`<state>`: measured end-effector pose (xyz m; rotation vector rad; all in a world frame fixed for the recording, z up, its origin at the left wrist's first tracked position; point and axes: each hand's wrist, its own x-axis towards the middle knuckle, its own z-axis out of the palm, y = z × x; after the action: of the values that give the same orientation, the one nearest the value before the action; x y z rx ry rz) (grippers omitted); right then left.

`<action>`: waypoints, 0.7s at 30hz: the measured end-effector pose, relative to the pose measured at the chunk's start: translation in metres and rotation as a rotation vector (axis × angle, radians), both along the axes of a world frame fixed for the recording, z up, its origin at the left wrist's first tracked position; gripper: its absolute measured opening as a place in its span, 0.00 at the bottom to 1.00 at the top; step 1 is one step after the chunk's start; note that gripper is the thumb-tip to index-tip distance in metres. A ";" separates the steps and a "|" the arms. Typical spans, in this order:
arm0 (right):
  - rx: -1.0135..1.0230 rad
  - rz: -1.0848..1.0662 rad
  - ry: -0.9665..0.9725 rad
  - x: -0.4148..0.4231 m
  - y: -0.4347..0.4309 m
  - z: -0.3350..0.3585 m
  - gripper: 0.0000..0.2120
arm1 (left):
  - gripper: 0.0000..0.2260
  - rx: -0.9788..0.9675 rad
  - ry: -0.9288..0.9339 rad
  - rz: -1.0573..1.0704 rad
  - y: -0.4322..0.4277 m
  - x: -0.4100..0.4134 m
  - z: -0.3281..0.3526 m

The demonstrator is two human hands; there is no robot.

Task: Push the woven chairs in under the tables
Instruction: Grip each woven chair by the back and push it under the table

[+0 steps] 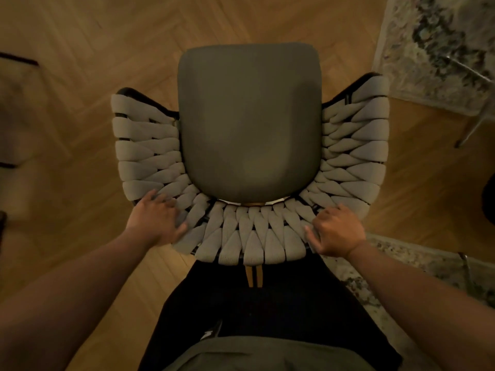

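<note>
The woven chair (pixel 254 236) is standing on the wood floor (pixel 80 36), just in front of the person. The right hand (pixel 337 231) is curling its fingers over the chair's back. The left hand (pixel 155 220), a bit blurry, seems to be gripping it too.

Floor: wood parquet (pixel 80 36), herringbone lay, warm low light. Upper right of frame: patterned rug (pixel 417 57), pale ground with dark mottling, edge running diagonally. Lower right: second rug (pixel 401 253) of similar pattern (could be the same one; the join is hidden). Upper left edge: short dark bar (pixel 18 60), blurred. Right edge, mid-height: dark rounded shape (pixel 488 199), unidentifiable.
</note>
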<state>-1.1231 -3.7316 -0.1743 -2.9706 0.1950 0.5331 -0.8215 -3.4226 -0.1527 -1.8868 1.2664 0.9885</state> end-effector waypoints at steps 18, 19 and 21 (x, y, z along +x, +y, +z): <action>-0.003 0.308 -0.067 0.110 -0.064 -0.002 0.23 | 0.42 -0.154 -0.063 0.391 0.025 -0.030 0.002; 0.000 0.327 -0.069 0.112 -0.067 -0.001 0.23 | 0.42 -0.150 -0.071 0.412 0.024 -0.035 0.002; 0.019 0.366 -0.067 0.118 -0.075 -0.002 0.23 | 0.41 -0.142 -0.083 0.459 0.022 -0.049 0.002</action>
<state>-1.0053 -3.8065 -0.1759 -3.0099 -0.3644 0.4659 -0.8707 -3.4002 -0.1510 -2.3674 0.8905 1.0519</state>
